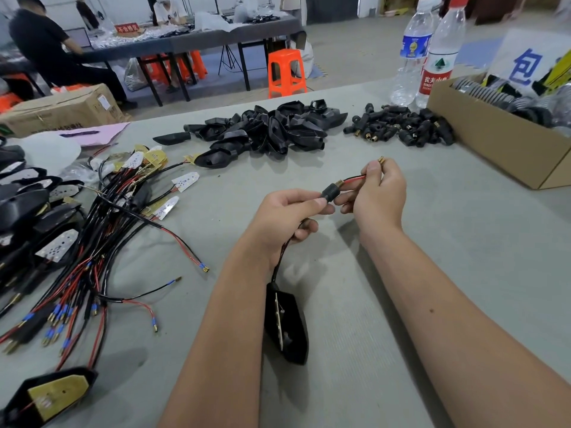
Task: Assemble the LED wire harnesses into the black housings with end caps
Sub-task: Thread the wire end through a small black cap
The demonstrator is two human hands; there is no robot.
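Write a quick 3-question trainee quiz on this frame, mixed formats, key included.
1. True or false: the right hand pinches a red wire.
2. Multiple choice: the end cap on the wire is held by A) the left hand B) nobody, it lies on the table C) a clamp.
3. Fill in: the loose end caps pile lies beside the cardboard ____.

Key: 1 true; 2 A; 3 box.
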